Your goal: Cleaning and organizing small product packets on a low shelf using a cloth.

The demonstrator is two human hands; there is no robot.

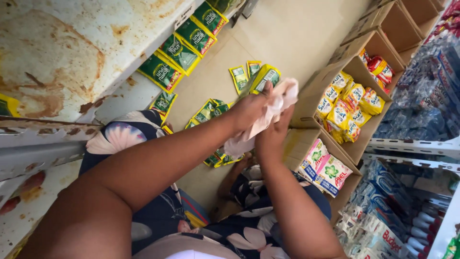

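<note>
My left hand (250, 109) grips a small green and yellow sachet (266, 76) together with a pale pink cloth (280, 98). My right hand (272, 135) is closed on the same cloth from below, and the cloth's lower end hangs down past the wrist. Both hands meet in the middle of the view, above the tan floor (287, 33). More green and yellow sachets (211, 111) lie scattered on the floor beneath them.
A rusty white metal shelf (62, 57) at left carries a row of green sachets (179, 50). Open cardboard boxes (345, 120) of yellow, white and green packets stand at right. Blue packets and tubes (397, 192) fill racks at far right.
</note>
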